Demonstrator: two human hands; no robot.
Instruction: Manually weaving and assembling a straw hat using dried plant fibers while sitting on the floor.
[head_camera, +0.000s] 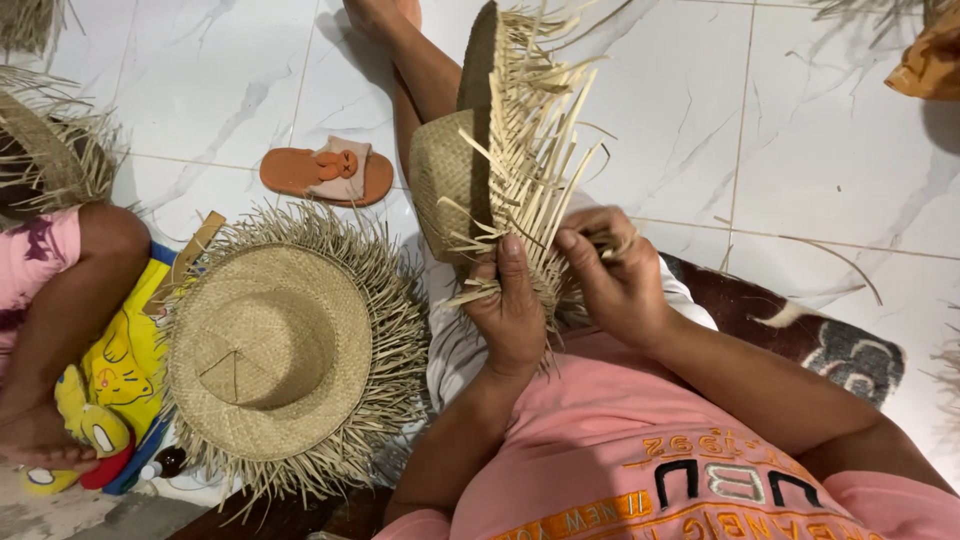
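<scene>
Nearest: pink shirt (640, 470) with printed lettering fills the bottom edge; both forearms reach up from it
Floor: white marble-patterned tiles (830, 140) with thin grout lines; a dark patterned mat (840, 345) lies at right
Room: no table; everything sits on the floor
Unfinished hat (480, 150): held over the lap, at centre; brim on edge, its long axis running from top to bottom of the view; crown bulges left; loose straw ends fan right and downward
Left hand (512, 305): fingers closed on the lower brim's straw strips, thumb up against them
Right hand (615, 275): fingertips pinching strips at the brim's edge, just beside the left hand
Finished hat (280, 350): lies crown up, left of the lap; fringed brim all round
Sandal (328, 172): orange, above that hat
Another person: a bent leg (80, 290) at left, touching a yellow printed cloth (125, 360)
</scene>
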